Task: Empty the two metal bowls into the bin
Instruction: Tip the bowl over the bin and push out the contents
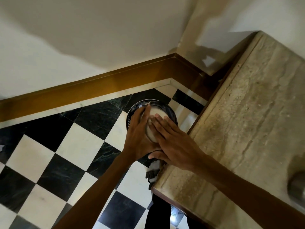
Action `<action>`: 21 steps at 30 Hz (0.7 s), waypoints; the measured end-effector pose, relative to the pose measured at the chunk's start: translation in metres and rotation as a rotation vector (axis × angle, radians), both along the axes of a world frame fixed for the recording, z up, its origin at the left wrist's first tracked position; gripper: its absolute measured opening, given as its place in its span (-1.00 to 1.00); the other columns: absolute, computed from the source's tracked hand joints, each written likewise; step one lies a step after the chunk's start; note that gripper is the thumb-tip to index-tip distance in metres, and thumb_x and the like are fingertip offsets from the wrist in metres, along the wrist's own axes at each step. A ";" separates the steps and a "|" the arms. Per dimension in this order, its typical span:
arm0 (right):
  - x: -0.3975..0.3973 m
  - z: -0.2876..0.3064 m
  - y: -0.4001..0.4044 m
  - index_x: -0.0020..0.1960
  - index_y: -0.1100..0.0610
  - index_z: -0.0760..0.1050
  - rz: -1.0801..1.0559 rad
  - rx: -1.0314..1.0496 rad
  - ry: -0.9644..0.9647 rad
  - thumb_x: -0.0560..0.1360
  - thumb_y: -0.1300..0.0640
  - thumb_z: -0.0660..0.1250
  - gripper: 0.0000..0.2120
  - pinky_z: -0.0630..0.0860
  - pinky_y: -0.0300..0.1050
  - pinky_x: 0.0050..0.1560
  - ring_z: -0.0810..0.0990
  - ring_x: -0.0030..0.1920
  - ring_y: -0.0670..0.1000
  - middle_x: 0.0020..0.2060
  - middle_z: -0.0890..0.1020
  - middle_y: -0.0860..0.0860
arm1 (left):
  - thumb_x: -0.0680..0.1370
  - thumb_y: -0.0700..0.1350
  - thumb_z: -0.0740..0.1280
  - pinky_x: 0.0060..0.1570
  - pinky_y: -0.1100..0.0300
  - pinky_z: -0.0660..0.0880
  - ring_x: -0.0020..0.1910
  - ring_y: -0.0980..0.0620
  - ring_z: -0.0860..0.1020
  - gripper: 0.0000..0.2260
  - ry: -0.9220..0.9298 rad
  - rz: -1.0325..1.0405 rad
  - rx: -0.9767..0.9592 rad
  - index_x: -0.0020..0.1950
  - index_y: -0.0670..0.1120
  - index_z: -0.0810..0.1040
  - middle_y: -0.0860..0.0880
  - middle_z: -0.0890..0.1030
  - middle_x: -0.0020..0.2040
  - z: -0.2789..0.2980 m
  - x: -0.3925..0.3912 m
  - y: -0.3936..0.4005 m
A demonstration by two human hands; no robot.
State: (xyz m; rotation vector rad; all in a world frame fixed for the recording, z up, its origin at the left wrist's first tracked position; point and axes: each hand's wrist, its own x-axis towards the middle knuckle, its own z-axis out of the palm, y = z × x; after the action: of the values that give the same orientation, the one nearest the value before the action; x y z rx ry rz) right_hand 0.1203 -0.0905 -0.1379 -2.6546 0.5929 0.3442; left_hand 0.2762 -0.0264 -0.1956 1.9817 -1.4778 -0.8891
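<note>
A metal bowl is turned upside down, its pale shiny base facing me, right above the black bin that stands on the floor in the corner. My left hand grips the bowl's left side, fingers curled over its far rim. My right hand lies flat across the bowl's base with the thumb hooked under the near edge. The bowl's inside and the bin's contents are hidden. A second, blurred grey metal bowl sits on the stone counter at the right edge.
A stone counter fills the right side, its edge close to the bin. The floor is black and white checks with a brown skirting board along the wall. My sandalled foot stands just before the bin.
</note>
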 end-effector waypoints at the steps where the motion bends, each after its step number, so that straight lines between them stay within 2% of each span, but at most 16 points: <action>1: 0.000 0.002 0.000 0.60 0.21 0.00 -0.032 -0.001 -0.010 0.53 -0.41 0.03 -0.10 0.16 0.20 0.57 0.08 0.60 0.21 0.59 0.14 0.21 | 0.34 0.58 0.23 0.47 -0.07 0.29 0.54 -0.14 0.24 0.01 -0.027 0.001 -0.013 0.57 -0.06 0.15 -0.22 0.32 0.54 0.001 0.002 0.000; 4: -0.001 0.004 0.004 0.60 0.21 0.00 -0.010 -0.029 -0.017 0.54 -0.41 -0.01 -0.12 0.16 0.21 0.57 0.06 0.60 0.21 0.59 0.12 0.20 | 0.30 0.47 0.40 0.44 -0.10 0.37 0.51 -0.14 0.25 0.05 -0.087 -0.017 -0.031 0.57 -0.14 0.19 -0.19 0.29 0.53 0.000 0.009 -0.004; 6: -0.004 0.006 0.007 0.59 0.22 0.03 -0.021 -0.006 -0.019 0.54 -0.40 -0.02 -0.13 0.20 0.22 0.55 0.07 0.60 0.21 0.59 0.14 0.21 | 0.26 0.49 0.40 0.45 -0.15 0.37 0.53 -0.12 0.22 0.11 -0.100 -0.061 0.001 0.58 -0.15 0.18 -0.18 0.27 0.55 0.001 0.008 -0.004; 8: -0.005 0.009 0.006 0.58 0.22 0.05 -0.092 -0.016 -0.043 0.55 -0.38 -0.04 -0.15 0.16 0.19 0.57 0.11 0.59 0.21 0.59 0.16 0.21 | 0.28 0.51 0.37 0.47 -0.06 0.33 0.54 -0.04 0.18 0.10 -0.073 -0.047 -0.016 0.58 -0.18 0.20 -0.15 0.24 0.56 0.005 0.007 -0.002; 11: -0.007 0.006 0.006 0.60 0.23 -0.02 -0.021 -0.015 -0.015 0.55 -0.40 -0.03 -0.12 0.16 0.21 0.56 0.03 0.61 0.21 0.60 0.08 0.22 | 0.25 0.44 0.45 0.44 -0.19 0.38 0.53 -0.15 0.24 0.10 -0.085 -0.072 -0.031 0.57 -0.17 0.18 -0.13 0.22 0.55 0.005 0.007 -0.002; 13: -0.009 0.008 0.009 0.59 0.24 -0.01 -0.042 0.001 -0.030 0.55 -0.40 -0.01 -0.12 0.19 0.21 0.55 0.04 0.60 0.22 0.59 0.11 0.23 | 0.26 0.49 0.41 0.42 -0.21 0.40 0.52 -0.18 0.24 0.11 -0.091 -0.084 -0.004 0.58 -0.15 0.17 -0.16 0.23 0.55 0.005 0.006 0.001; 15: -0.009 0.013 0.008 0.58 0.22 0.02 -0.102 -0.043 -0.091 0.56 -0.38 -0.04 -0.16 0.15 0.17 0.58 0.09 0.60 0.21 0.58 0.14 0.22 | 0.29 0.53 0.34 0.42 -0.12 0.39 0.51 -0.19 0.27 0.08 -0.080 -0.049 -0.042 0.57 -0.14 0.18 -0.19 0.26 0.55 0.011 0.007 0.000; 18: -0.011 0.007 0.009 0.60 0.21 -0.07 0.004 -0.047 -0.024 0.54 -0.41 -0.02 -0.10 0.13 0.22 0.56 0.00 0.61 0.22 0.60 0.01 0.20 | 0.25 0.48 0.42 0.41 -0.16 0.40 0.48 -0.23 0.31 0.08 -0.107 -0.095 -0.058 0.56 -0.11 0.16 -0.14 0.25 0.52 0.012 0.009 -0.002; 20: -0.012 0.006 0.009 0.60 0.22 -0.07 0.008 -0.028 0.018 0.54 -0.42 0.02 -0.09 0.13 0.22 0.56 -0.01 0.61 0.21 0.61 0.02 0.21 | 0.28 0.51 0.38 0.41 -0.19 0.42 0.49 -0.21 0.30 0.07 -0.118 -0.111 -0.050 0.57 -0.12 0.18 -0.15 0.25 0.53 0.012 0.006 -0.001; 21: -0.011 0.008 0.008 0.60 0.22 -0.05 -0.019 -0.028 0.002 0.54 -0.41 0.04 -0.09 0.12 0.22 0.57 0.01 0.61 0.21 0.60 0.06 0.21 | 0.32 0.54 0.32 0.42 -0.15 0.40 0.50 -0.19 0.29 0.05 -0.112 -0.079 -0.053 0.57 -0.14 0.21 -0.16 0.25 0.53 0.013 0.004 0.000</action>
State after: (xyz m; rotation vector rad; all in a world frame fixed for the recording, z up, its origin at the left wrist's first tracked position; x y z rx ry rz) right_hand 0.1097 -0.0827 -0.1298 -2.6737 0.6284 0.3355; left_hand 0.2805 -0.0266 -0.1825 1.9750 -1.6350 -0.7740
